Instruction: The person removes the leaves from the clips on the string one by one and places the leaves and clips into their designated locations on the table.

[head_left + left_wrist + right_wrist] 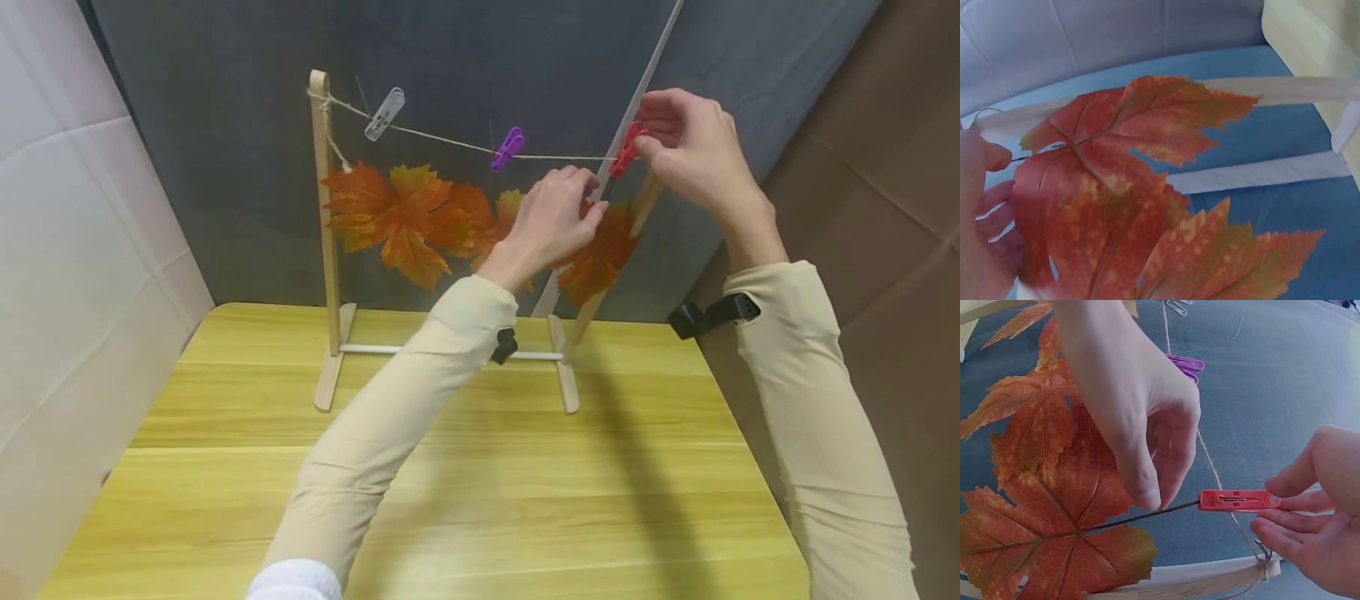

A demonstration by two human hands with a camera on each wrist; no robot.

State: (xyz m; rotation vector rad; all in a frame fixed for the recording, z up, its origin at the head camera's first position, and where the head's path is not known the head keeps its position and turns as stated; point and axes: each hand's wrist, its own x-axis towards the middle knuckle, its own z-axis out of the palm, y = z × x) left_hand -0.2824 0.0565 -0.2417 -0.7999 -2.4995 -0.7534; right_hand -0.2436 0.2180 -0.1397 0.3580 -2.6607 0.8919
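Clothespin of red plastic (1235, 500), sitting on beige twine (558, 157), is pinched by the right hand (701, 154) and holds an orange-red leaf (1054, 531) by its dark stem (1135, 518). The left hand (547, 212) is loosely curved just beside this stem.

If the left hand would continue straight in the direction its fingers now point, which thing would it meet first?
Probably the dark leaf stem held by the red clothespin, just ahead of the left hand, though depth is unclear.
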